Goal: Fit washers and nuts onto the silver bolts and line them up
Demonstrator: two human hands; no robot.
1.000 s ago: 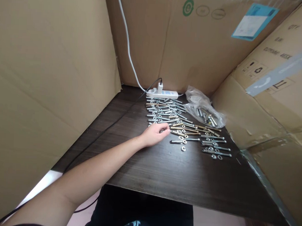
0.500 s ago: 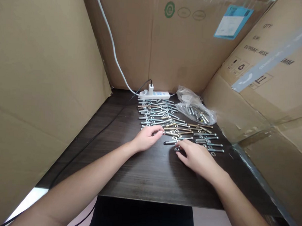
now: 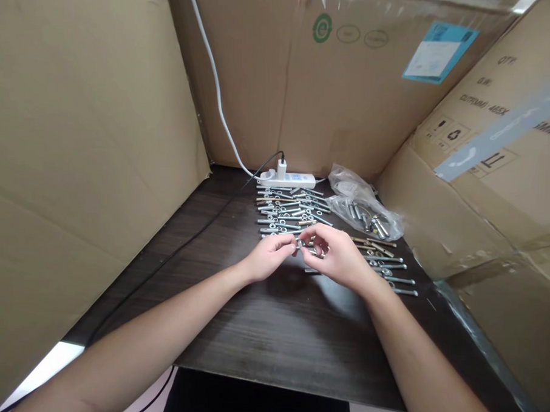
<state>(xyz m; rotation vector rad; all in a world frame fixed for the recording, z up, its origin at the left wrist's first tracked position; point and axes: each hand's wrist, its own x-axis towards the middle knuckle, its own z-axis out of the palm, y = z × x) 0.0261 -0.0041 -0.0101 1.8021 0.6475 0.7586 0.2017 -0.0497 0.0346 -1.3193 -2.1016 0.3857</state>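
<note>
My left hand (image 3: 269, 255) is closed in a pinch, thumb against fingertips, and a small shiny metal end shows there. The rest of that piece is hidden by the fingers. My right hand (image 3: 334, 257) meets it from the right, with thumb and forefinger closed round a small metal nut (image 3: 301, 243). Both sets of fingertips are almost touching above the dark table (image 3: 251, 332). Behind and beside the hands lie rows of long bolts (image 3: 382, 258), with sleeves, nuts and washers (image 3: 387, 272) between them. My right hand covers part of the nearer rows.
A clear plastic bag (image 3: 366, 204) with metal sleeves inside lies at the back right. A white power strip (image 3: 298, 181) with a plugged-in charger (image 3: 281, 168) sits at the back. A black cable (image 3: 177, 253) crosses the left side. Cardboard walls (image 3: 343, 112) enclose the table.
My right hand has lifted the nut from the table at the near row and moved left and away from me, up to my left hand. The left hand keeps its pinch. The view has shifted slightly.
</note>
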